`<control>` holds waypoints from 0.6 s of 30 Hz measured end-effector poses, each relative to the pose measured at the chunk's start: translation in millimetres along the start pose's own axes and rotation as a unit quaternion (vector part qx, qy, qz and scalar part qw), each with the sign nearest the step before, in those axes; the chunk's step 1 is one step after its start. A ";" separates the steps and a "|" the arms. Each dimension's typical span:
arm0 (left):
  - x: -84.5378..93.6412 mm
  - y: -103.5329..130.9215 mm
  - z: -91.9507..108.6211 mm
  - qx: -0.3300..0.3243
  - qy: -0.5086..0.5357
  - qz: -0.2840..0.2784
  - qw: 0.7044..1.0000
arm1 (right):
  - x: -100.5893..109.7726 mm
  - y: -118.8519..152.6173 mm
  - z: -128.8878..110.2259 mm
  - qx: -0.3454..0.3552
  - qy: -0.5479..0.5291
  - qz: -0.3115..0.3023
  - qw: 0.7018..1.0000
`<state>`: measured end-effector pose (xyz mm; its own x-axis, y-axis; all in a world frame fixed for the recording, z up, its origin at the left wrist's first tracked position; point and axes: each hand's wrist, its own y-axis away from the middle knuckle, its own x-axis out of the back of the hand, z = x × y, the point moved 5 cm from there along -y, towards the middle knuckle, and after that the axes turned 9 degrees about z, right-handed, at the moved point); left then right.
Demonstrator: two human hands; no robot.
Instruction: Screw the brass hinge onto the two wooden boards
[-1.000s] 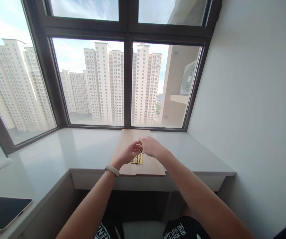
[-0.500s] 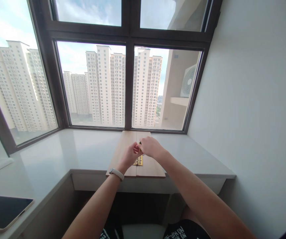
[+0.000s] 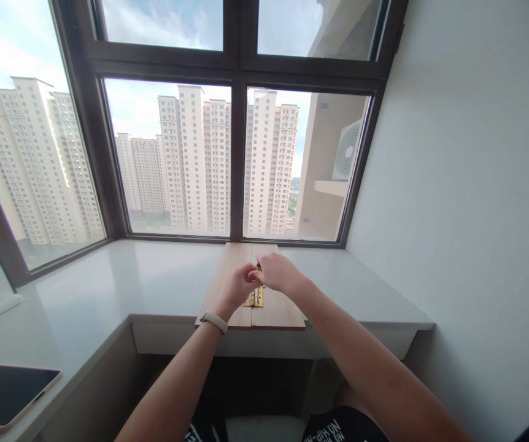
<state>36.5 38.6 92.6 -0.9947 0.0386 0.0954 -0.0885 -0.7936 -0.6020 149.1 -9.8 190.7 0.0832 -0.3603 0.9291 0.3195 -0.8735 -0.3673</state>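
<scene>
My right hand [image 3: 278,272] comes in from the right with its fingers closed around a small black-and-yellow handle [image 3: 259,267], which looks like a short screwdriver's. Pinched close against it from the left is my left hand [image 3: 241,282]; whatever lies between its fingertips is hidden. Both hands meet just above a gold-coloured hinge [image 3: 256,299], partly covered by the fingers. This hinge lies across the seam of two light wooden boards [image 3: 276,316], which rest side by side on the white sill.
The boards' near ends reach past the edge of the white windowsill [image 3: 167,282]. A tablet [image 3: 11,393] with a dark screen lies at the lower left. Dark window frames [image 3: 237,159] stand behind the sill, and a white wall [image 3: 471,184] rises on the right.
The fingers of my right hand have shifted slightly around the handle, and less of its yellow part shows. Both hands stay over the hinge; the boards keep their place.
</scene>
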 end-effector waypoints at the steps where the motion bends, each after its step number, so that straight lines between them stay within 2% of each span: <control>1: 0.1 0.0 1.8 -0.005 -0.010 0.006 1.000 | -0.5 0.4 -1.8 0.001 0.009 0.002 1.000; 4: -2.2 -1.3 6.7 -0.011 -0.009 -0.019 1.000 | -1.4 2.2 -7.9 0.035 -0.001 0.003 0.999; 9: -5.2 -0.8 3.3 0.007 0.055 -0.111 0.992 | 1.3 5.0 -7.0 0.095 -0.034 -0.008 0.995; 12: -2.5 1.0 -1.2 0.009 0.066 -0.093 0.993 | 3.7 5.2 -2.6 0.089 -0.052 -0.020 0.995; 16: -2.3 2.5 0.3 -0.004 -0.010 -0.044 0.999 | 6.7 4.3 0.4 0.011 -0.030 -0.008 0.999; 18: -3.5 2.0 4.3 -0.008 -0.037 -0.031 0.999 | 6.5 4.3 -2.1 -0.003 0.001 -0.002 1.000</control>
<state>40.1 34.3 94.5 -0.9809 0.0417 0.1901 -0.1507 -0.7812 -0.6058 149.1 -16.6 195.0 0.0810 -0.3578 0.9303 0.3137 -0.8768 -0.3645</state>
